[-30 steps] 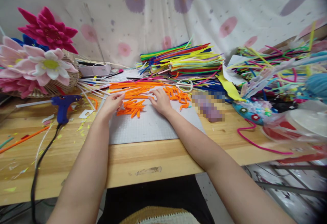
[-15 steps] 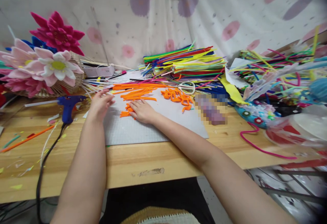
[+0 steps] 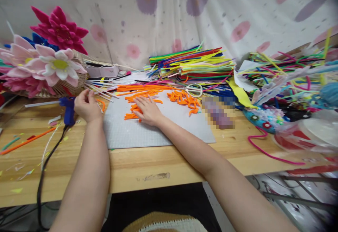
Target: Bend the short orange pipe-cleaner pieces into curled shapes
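Note:
My right hand [image 3: 146, 110] lies flat with fingers spread on a small heap of short orange pipe-cleaner pieces [image 3: 131, 114] on the grey cutting mat [image 3: 158, 131]. Off the mat's left edge, my left hand [image 3: 86, 105] has loosely curled, parted fingers and nothing visible in it. Its thumb is next to the blue glue gun [image 3: 68, 109]; I cannot tell whether they touch. Long orange pipe cleaners [image 3: 144, 88] lie at the mat's far edge. Curled orange pieces [image 3: 185, 99] sit to their right.
White-handled scissors [image 3: 194, 90] lie behind the curled pieces. A stack of coloured pipe cleaners [image 3: 190, 62] stands at the back. Felt flowers [image 3: 50, 62] fill a basket at the left. The glue gun's black cord [image 3: 43, 168] runs off the front edge. More craft clutter crowds the right.
My left hand has left the mat and moved left to the glue gun. My right hand slid left and nearer, from the curled pieces onto the short orange pieces.

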The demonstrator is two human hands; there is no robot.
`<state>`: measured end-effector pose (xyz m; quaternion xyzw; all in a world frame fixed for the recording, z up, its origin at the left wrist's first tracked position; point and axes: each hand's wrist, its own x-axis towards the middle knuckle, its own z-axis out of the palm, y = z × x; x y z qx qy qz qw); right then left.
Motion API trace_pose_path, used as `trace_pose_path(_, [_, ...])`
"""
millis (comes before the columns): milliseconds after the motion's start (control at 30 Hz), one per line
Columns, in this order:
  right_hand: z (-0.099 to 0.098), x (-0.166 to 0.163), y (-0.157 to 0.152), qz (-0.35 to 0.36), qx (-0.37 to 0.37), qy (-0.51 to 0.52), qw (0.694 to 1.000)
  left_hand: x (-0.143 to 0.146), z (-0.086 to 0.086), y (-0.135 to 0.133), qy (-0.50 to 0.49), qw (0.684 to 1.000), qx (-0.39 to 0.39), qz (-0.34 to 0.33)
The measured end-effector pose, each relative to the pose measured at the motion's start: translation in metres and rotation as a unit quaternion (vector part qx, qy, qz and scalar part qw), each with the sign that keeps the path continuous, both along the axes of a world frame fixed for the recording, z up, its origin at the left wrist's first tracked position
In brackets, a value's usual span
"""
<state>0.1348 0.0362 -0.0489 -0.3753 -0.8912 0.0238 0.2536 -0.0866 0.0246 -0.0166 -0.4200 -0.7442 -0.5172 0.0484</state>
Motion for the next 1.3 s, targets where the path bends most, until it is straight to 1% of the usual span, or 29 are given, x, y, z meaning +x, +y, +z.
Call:
trace_pose_path(33, [0.003,0.004,0.004,-0.023,0.005,0.027,0.999,0.0,-0.003,0.0,0.016,1.0,-0.013,0.01])
trace_pose_path(100, [0.005,0.015,0.015,-0.105,-0.008,0.076,0.991,0.001,-0.007,0.001,0.05,0.997,-0.039,0.032])
trace_pose_path(167, [0.005,0.03,0.026,-0.186,-0.037,0.089,0.978,0.004,-0.009,0.002,0.082,0.994,-0.062,0.038])
trace_pose_path(200, [0.004,0.038,0.03,-0.217,-0.054,0.087,0.971,0.006,-0.009,0.003,0.095,0.993,-0.067,0.036])
trace_pose_path(233, [0.002,0.044,0.034,-0.233,-0.07,0.082,0.966,0.008,-0.009,0.004,0.102,0.992,-0.07,0.031])
trace_pose_path(367, [-0.002,0.058,0.039,-0.215,-0.128,0.048,0.967,0.017,-0.008,0.005,0.092,0.993,-0.068,0.011])
trace_pose_path(467, [-0.003,0.056,0.039,-0.204,-0.13,0.032,0.97,0.023,-0.008,0.004,0.122,0.992,-0.021,0.019])
trace_pose_path(533, [-0.004,0.055,0.039,-0.198,-0.125,0.025,0.972,0.027,-0.009,0.004,0.14,0.99,-0.009,0.003])
trace_pose_path(667, [-0.005,0.053,0.038,-0.178,-0.117,0.001,0.977,0.042,-0.01,0.007,0.146,0.986,-0.035,-0.074])
trace_pose_path(733, [-0.005,0.053,0.037,-0.171,-0.108,-0.013,0.979,0.055,-0.01,0.007,0.174,0.979,-0.031,-0.105])
trace_pose_path(833, [-0.003,0.052,0.035,-0.17,-0.097,-0.024,0.98,0.079,-0.01,0.003,0.227,0.954,-0.03,-0.193])
trace_pose_path(933, [0.002,0.052,0.032,-0.186,-0.085,-0.01,0.979,0.098,-0.013,-0.003,0.259,0.922,-0.046,-0.286])
trace_pose_path(1033, [0.007,0.054,0.029,-0.199,-0.07,0.016,0.977,0.108,-0.018,-0.006,0.264,0.9,-0.065,-0.34])
trace_pose_path(1133, [0.016,0.058,0.029,-0.204,-0.051,0.048,0.976,0.11,-0.02,-0.004,0.247,0.905,-0.066,-0.341])
trace_pose_path(1233, [0.028,0.063,0.028,-0.206,-0.024,0.094,0.974,0.109,-0.018,-0.002,0.224,0.921,-0.07,-0.312])
trace_pose_path(1300, [0.037,0.065,0.025,-0.191,-0.009,0.125,0.974,0.107,-0.015,-0.003,0.203,0.933,-0.073,-0.289])
